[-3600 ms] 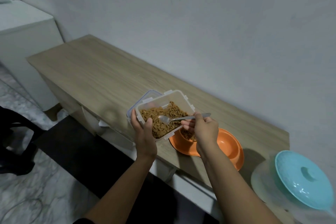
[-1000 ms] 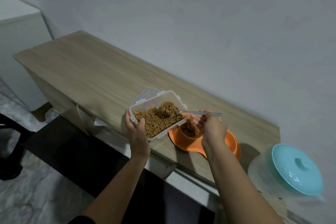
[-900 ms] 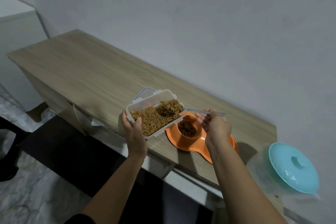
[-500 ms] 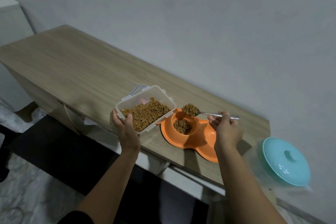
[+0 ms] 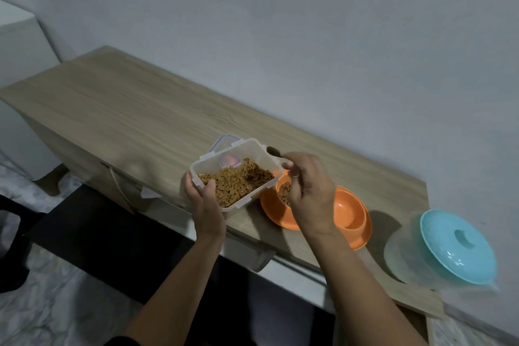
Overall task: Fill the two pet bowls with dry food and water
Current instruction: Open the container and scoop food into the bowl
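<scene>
while our left hand [image 5: 206, 202] grips the kibble container [image 5: 234, 174], our right hand [image 5: 309, 191] pinches a spoon [image 5: 276, 153] above the orange double pet bowl [image 5: 348, 213].

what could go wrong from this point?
1. The left hand holds the food container tilted in the air at the desk edge; kibble may spill to the floor.
2. The spoon in the right hand may scatter kibble past the orange double bowl.
</scene>
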`<act>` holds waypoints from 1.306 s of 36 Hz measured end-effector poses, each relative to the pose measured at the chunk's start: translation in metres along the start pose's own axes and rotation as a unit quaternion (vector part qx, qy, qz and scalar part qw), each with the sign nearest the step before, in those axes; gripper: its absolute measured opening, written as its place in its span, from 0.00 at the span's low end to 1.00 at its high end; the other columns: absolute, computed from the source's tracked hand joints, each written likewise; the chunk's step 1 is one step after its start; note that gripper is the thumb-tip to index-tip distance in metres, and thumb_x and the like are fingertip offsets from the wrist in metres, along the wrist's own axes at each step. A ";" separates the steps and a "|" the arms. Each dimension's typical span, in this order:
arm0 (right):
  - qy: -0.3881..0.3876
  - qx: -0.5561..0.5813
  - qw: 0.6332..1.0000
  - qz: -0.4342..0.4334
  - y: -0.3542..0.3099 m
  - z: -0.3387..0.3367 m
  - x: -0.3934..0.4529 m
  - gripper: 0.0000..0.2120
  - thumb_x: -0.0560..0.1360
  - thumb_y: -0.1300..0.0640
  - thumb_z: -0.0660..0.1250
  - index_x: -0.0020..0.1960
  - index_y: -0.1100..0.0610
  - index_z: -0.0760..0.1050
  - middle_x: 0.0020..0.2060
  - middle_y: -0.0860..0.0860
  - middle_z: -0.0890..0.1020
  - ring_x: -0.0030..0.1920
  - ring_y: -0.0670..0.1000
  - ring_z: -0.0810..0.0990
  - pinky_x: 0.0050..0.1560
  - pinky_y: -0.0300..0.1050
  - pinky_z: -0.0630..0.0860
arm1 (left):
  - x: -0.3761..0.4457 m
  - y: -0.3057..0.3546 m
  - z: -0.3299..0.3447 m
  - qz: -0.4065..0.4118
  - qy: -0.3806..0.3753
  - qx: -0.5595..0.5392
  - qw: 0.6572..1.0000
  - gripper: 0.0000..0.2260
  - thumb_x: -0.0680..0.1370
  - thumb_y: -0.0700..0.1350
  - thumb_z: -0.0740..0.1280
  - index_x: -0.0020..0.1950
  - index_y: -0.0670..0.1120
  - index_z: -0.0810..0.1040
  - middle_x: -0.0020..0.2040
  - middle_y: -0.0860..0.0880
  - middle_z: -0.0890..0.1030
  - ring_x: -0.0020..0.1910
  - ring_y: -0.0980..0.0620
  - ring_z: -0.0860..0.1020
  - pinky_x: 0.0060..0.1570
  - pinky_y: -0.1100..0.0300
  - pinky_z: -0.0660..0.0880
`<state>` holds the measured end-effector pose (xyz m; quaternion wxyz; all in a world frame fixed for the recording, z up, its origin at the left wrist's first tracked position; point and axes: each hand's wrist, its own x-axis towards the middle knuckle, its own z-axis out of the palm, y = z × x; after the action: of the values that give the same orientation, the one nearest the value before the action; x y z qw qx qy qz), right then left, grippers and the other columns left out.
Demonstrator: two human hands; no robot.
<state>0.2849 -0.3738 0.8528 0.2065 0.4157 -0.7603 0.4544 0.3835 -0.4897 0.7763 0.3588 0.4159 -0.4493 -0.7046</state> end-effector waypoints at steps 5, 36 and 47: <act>-0.155 -0.020 0.988 -0.014 -0.020 0.029 -0.007 0.18 0.70 0.64 0.57 0.55 0.63 0.80 0.52 0.58 0.80 0.51 0.49 0.76 0.48 0.36 0.75 | 0.000 0.012 -0.005 -0.012 -0.012 0.016 1.000 0.31 0.73 0.54 0.60 0.76 0.56 0.57 0.64 0.44 0.74 0.57 0.47 0.78 0.59 0.42 0.76; -0.060 0.059 0.852 0.516 -0.043 0.042 0.007 0.18 0.79 0.53 0.59 0.65 0.60 0.70 0.56 0.56 0.79 0.53 0.53 0.76 0.51 0.44 0.71 | 0.052 0.062 -0.026 -0.085 -0.224 0.011 0.971 0.17 0.82 0.51 0.57 0.70 0.51 0.67 0.62 0.44 0.78 0.61 0.41 0.77 0.59 0.34 0.73; 0.101 0.064 0.782 0.612 0.029 0.011 0.016 0.16 0.79 0.56 0.52 0.51 0.62 0.76 0.47 0.59 0.77 0.47 0.58 0.75 0.43 0.49 0.70 | 0.059 0.054 0.066 -0.058 -0.368 0.083 0.924 0.34 0.76 0.53 0.66 0.77 0.58 0.53 0.71 0.47 0.69 0.68 0.43 0.71 0.66 0.38 0.68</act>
<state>0.2532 -0.3837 0.8431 -0.0661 -0.1731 -0.7987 0.5726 0.3070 -0.5381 0.8275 0.0908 0.1815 -0.5814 -0.7879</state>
